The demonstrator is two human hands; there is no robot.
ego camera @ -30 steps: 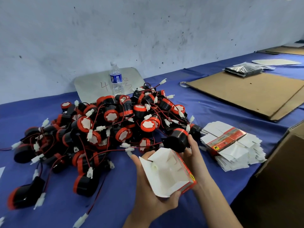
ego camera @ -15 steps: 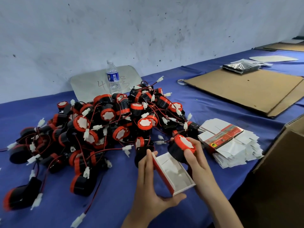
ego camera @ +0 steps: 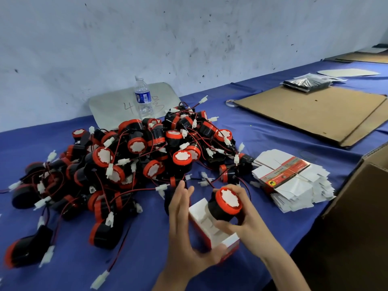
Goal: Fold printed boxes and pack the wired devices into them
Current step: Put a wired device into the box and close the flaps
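Device [ego camera: 228,202] now shifted over open box [ego camera: 230,241] mouth; R hand [ego camera: 249,227] grips it, L hand [ego camera: 184,238] holds box.

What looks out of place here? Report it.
Nothing is spilled or damaged. The devices lie in one tangled heap, and the banded stack of flat boxes is fanned askew.

A pile of wired devices [ego camera: 134,156] covers the left and middle of the bench [ego camera: 147,265], with wires and white plugs [ego camera: 100,279] straggling toward the near edge. A stack of flat boxes [ego camera: 294,185] lies just right of it. A brown carton [ego camera: 357,206] walls off the right side. The left hand [ego camera: 184,238] holding an open box [ego camera: 210,225] and the right hand [ego camera: 247,223] gripping a device [ego camera: 227,203] fill the gap between pile and stack. Bare cloth runs between the stack and the cardboard sheet [ego camera: 310,114].
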